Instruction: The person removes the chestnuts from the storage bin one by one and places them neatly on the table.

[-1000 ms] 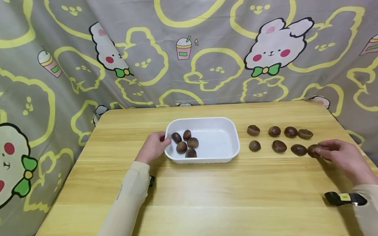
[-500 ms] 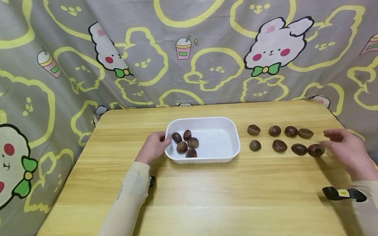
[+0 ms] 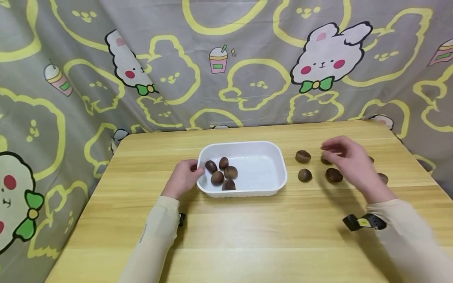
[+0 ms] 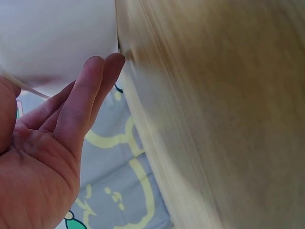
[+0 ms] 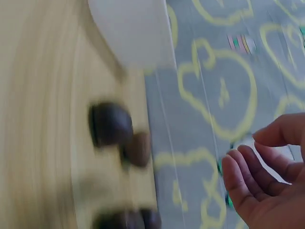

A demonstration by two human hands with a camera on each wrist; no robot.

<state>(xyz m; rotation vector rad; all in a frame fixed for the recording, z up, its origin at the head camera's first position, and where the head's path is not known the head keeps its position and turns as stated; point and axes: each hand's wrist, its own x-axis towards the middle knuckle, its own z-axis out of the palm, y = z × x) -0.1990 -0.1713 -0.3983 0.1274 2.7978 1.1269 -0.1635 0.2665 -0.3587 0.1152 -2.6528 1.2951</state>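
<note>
Our left hand (image 3: 183,177) clamps thumb and fingers on the left rim of a white oblong plastic-looking tray (image 3: 244,193), five rounded brown chestnuts (image 3: 231,172) at its left end. Our right hand (image 3: 350,161), thumb apart from curved fingers, hovers empty over loose brown chestnuts (image 3: 334,175) at right. We seem midway through laying them out; next likely calls for reaching left and pinching one from the tray

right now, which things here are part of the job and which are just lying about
Likely in the job: white tray, chestnuts inside it, loose chestnuts beside it, left hand, right hand

Just around: table, patterned curtain, black wristband
</note>
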